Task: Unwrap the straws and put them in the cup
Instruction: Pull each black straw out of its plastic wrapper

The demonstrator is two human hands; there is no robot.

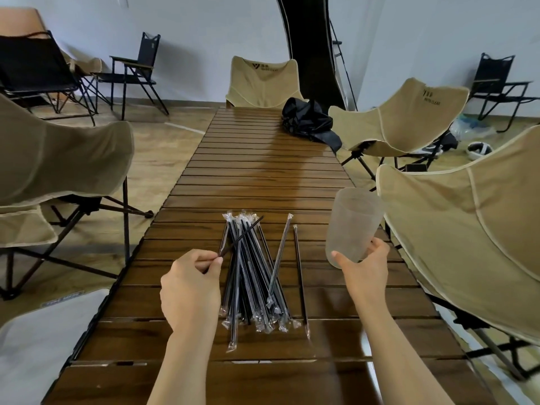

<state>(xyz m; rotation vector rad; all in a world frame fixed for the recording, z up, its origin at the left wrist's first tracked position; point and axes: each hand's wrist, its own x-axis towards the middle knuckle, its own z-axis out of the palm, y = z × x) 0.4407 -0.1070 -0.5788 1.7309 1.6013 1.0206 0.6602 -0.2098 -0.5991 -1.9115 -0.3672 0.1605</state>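
Observation:
A pile of several black straws in clear wrappers (253,276) lies on the wooden slatted table (263,176) between my hands. My left hand (191,290) pinches the near end of one bare black straw (241,236), which points up and to the right over the pile. My right hand (365,273) grips the base of a frosted clear plastic cup (352,226) and holds it tilted above the table's right edge. The cup looks empty. Two wrapped straws (299,273) lie apart, right of the pile.
A crumpled black bag (309,121) sits at the table's far right. Beige folding chairs stand to the left (58,159), at the far end (263,80) and close on the right (467,229). Black folding chairs (134,71) line the back wall.

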